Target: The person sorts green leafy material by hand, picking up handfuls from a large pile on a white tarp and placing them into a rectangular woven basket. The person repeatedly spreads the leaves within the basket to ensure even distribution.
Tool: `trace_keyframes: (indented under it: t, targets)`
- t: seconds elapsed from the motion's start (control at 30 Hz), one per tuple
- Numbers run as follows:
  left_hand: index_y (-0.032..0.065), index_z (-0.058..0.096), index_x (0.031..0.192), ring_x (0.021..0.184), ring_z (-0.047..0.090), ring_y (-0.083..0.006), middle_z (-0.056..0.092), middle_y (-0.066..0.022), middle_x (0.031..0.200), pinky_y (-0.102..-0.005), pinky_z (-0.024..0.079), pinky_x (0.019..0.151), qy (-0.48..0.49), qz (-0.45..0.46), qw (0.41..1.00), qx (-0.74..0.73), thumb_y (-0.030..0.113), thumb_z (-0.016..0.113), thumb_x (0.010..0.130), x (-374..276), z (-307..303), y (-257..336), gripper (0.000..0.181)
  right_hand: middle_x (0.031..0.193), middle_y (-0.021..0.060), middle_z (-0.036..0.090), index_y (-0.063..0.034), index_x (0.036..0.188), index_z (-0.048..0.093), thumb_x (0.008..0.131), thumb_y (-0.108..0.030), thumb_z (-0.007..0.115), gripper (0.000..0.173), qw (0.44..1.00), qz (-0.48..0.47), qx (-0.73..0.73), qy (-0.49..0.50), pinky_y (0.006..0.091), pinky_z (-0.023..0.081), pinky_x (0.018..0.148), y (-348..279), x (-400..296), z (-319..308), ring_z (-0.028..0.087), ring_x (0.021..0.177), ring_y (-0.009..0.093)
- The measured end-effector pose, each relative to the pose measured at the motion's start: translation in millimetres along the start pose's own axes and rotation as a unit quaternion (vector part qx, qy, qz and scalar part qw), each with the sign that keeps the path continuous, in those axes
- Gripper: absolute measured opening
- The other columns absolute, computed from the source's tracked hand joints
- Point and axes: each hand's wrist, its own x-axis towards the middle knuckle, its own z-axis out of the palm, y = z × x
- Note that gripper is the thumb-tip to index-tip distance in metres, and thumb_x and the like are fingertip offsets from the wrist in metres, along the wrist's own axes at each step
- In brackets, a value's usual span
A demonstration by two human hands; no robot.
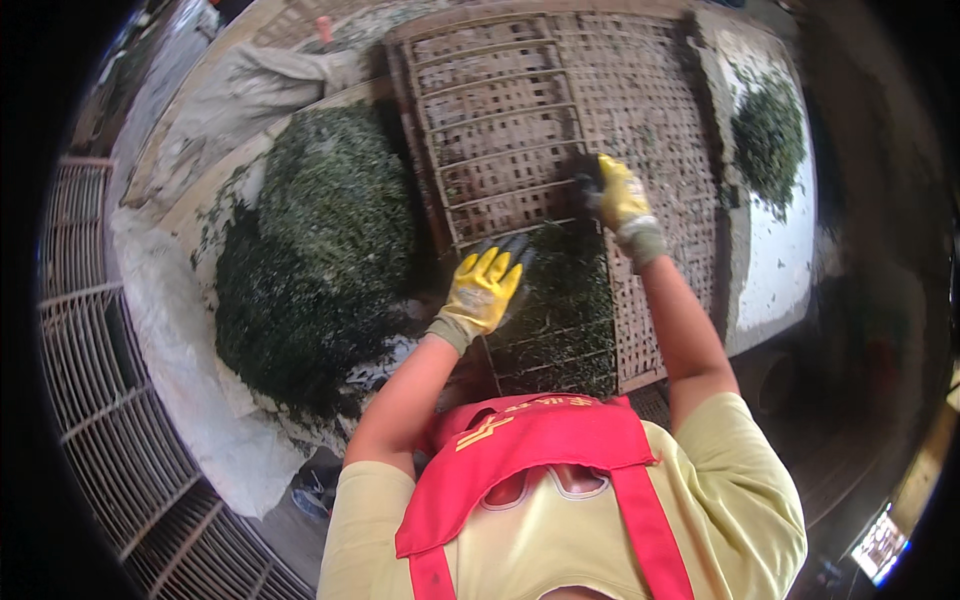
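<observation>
My left hand [484, 289], in a yellow rubber-coated glove, lies with its fingers apart at the edge of the dark green shredded leaves [559, 292] spread within a slatted frame [491, 88]. My right hand [619, 191], gloved alike, is at the frame's right rail, by a dark blurred thing; whether it grips that is unclear. Beneath the frame is a woven lattice tray [652, 97], bare of leaves in its upper part. To the left, a large heap of the same leaves [330, 217] rises near the tray.
At right, a smaller leaf pile [769, 135] sits on a white board [776, 262]. A crumpled cloth sack [255, 90] lies at upper left, pale plastic sheeting [187, 360] runs along the left, and metal racks [112, 375] stand beyond it.
</observation>
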Motion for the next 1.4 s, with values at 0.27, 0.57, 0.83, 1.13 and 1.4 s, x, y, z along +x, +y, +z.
trace_keyframes:
  t: [0.27, 0.57, 0.83, 1.13, 1.4]
  targets:
    - [0.0145, 0.066, 0.110, 0.110, 0.058, -0.0273, 0.063, -0.0084, 0.116, -0.0429, 0.041, 0.098, 0.013, 0.012, 1.000, 0.012, 0.025, 0.055, 0.082, -0.2, 5.5, -2.4, 0.032, 0.104, 0.0092, 0.066, -0.0033, 0.112, 0.058, 0.090, -0.015, 0.060, 0.025, 0.783, -0.001, 0.570, -0.248, 0.0302, 0.055, 0.077, -86.2, -44.5, -62.8, 0.065, 0.087, 0.020]
    - [0.0150, 0.062, 0.116, 0.117, 0.054, -0.0258, 0.059, -0.0080, 0.125, -0.0442, 0.041, 0.097, -0.011, -0.004, 1.000, -0.028, 0.027, 0.049, 0.084, 0.2, -6.6, 0.6, 0.036, 0.134, 0.0196, 0.049, -0.0029, 0.131, 0.049, 0.067, -0.035, 0.074, 0.076, 0.912, -0.345, -0.121, -0.188, 0.0471, 0.031, 0.108, -26.2, -90.8, 1.1, 0.045, 0.125, 0.036]
    - [0.0155, 0.057, 0.124, 0.125, 0.048, -0.0224, 0.051, -0.0061, 0.136, -0.0424, 0.034, 0.104, -0.028, -0.012, 0.998, -0.061, 0.029, 0.042, 0.091, -5.2, -10.0, 0.2, 0.039, 0.135, 0.0253, 0.045, 0.0025, 0.130, 0.047, 0.079, -0.034, 0.059, 0.064, 0.923, -0.312, -0.177, -0.138, 0.0525, 0.028, 0.108, -7.4, -107.3, 39.7, 0.041, 0.125, 0.043]
    - [0.0092, 0.057, 0.107, 0.091, 0.056, -0.0284, 0.057, -0.0119, 0.098, -0.0416, 0.046, 0.082, 0.094, -0.135, 0.983, -0.077, 0.016, 0.051, 0.083, -81.1, -92.7, -76.7, 0.026, 0.142, 0.0255, 0.036, -0.0004, 0.143, 0.029, 0.060, -0.023, 0.076, 0.098, 0.937, -0.220, -0.230, -0.143, 0.0467, 0.022, 0.113, -24.3, -115.7, 39.3, 0.032, 0.132, 0.042]
    - [0.0292, 0.030, 0.145, 0.135, 0.029, -0.0369, 0.025, -0.0169, 0.149, -0.0552, 0.035, 0.103, -0.021, -0.782, 0.622, 0.024, 0.021, 0.054, 0.090, -381.0, -108.6, -289.2, 0.061, 0.134, 0.0244, 0.044, -0.0017, 0.135, 0.043, 0.074, -0.018, 0.067, 0.068, 0.877, -0.465, 0.007, -0.126, 0.0500, 0.032, 0.106, -382.0, -101.8, 73.1, 0.041, 0.125, 0.043]
